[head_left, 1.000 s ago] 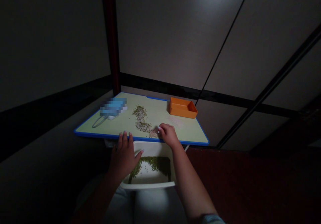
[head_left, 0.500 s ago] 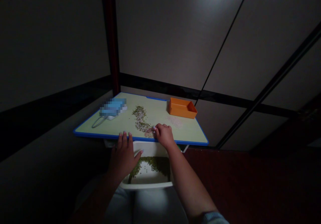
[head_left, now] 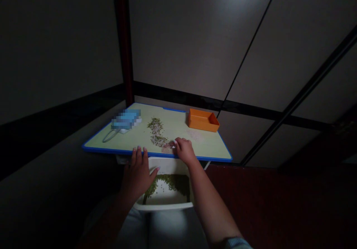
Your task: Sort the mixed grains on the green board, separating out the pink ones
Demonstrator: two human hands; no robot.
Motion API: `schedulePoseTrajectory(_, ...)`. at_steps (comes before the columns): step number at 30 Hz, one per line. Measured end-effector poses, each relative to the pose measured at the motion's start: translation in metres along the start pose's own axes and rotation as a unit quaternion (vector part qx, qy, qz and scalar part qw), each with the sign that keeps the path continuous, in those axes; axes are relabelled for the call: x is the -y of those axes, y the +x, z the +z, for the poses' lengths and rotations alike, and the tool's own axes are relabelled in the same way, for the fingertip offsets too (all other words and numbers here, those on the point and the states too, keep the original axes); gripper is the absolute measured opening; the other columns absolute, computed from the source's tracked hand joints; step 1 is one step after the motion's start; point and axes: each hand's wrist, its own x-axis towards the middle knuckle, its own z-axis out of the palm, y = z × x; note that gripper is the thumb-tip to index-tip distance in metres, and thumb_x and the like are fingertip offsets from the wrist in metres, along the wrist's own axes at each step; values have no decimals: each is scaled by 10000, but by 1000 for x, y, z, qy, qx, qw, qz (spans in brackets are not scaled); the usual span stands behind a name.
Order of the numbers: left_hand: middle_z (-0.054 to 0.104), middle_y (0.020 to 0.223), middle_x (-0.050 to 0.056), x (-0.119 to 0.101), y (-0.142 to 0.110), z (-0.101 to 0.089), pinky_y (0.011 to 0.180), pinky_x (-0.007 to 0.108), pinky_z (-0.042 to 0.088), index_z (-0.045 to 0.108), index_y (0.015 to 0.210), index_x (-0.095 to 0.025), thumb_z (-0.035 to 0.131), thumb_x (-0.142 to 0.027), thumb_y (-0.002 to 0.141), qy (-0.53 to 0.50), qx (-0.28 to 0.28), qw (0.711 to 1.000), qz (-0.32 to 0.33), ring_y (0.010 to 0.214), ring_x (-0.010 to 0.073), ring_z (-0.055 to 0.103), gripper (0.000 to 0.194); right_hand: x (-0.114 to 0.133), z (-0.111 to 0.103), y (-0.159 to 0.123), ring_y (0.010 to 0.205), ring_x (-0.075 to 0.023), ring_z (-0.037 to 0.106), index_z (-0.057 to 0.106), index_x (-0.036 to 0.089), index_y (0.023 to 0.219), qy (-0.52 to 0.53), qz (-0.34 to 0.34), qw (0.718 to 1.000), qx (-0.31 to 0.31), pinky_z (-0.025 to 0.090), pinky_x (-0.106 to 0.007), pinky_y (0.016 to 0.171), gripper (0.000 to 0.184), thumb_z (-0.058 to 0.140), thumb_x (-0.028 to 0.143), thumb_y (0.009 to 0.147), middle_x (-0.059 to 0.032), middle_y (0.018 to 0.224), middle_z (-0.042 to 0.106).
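My left hand (head_left: 138, 174) is open, its spread fingertips lying on the blue front edge of a pale green table (head_left: 134, 139) and its thumb over the rim of a white tub (head_left: 164, 206). Green grains or small beans lie inside the tub. My right hand (head_left: 184, 149) is closed at the table's front, fingers curled and pressed together; what they hold is too small to name. Just left of these fingers is a patch of pinkish grains (head_left: 167, 148). From there a winding strip of mixed green and pinkish grains (head_left: 156, 130) runs back across the tabletop.
An orange open box (head_left: 203, 125) stands at the back right, with a thin scatter of pinkish grains (head_left: 195, 134) before it. At the left lies a blurred blue item (head_left: 126, 118) with a grey cord loop (head_left: 111, 135). Panelled walls rise behind and left.
My right hand has slid slightly to the right, away from the strip, and more of the pinkish patch shows beside it. My left hand has stayed in place.
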Motion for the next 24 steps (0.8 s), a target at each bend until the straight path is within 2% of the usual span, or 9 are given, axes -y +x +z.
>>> schedulePoseTrajectory(6,238,1518,235,1,1,1,1029,481,355,254,1420,-22,400,-488,820,1,-2,1000,5,1430,341,168,773,-20,-8,-2,834,-163,567,590,191,917,-9,138,986,-91,305,-254,721,312,295,270,980,-47,871,669)
schedulePoseTrajectory(11,212,1528,233,2,1,3,1026,494,363,248,1422,-21,402,-492,821,7,3,1000,3,1429,348,164,778,-27,-12,-2,853,-191,580,601,203,948,-50,229,968,-90,295,-282,698,299,314,286,969,-64,890,675)
schedulePoseTrajectory(19,246,1513,244,2,2,3,1028,486,365,262,1414,-11,409,-482,819,3,-5,1000,7,1425,353,176,772,-20,-18,-4,924,-216,587,610,221,970,-80,241,965,-70,301,-308,729,244,372,258,929,-77,913,681)
schedulePoseTrajectory(24,242,1516,239,2,2,3,1007,484,386,257,1416,-14,404,-479,819,1,-6,1000,7,1428,349,170,771,-22,-17,-5,911,-214,592,607,237,959,-70,229,970,-35,296,-307,723,190,434,246,881,-64,910,687)
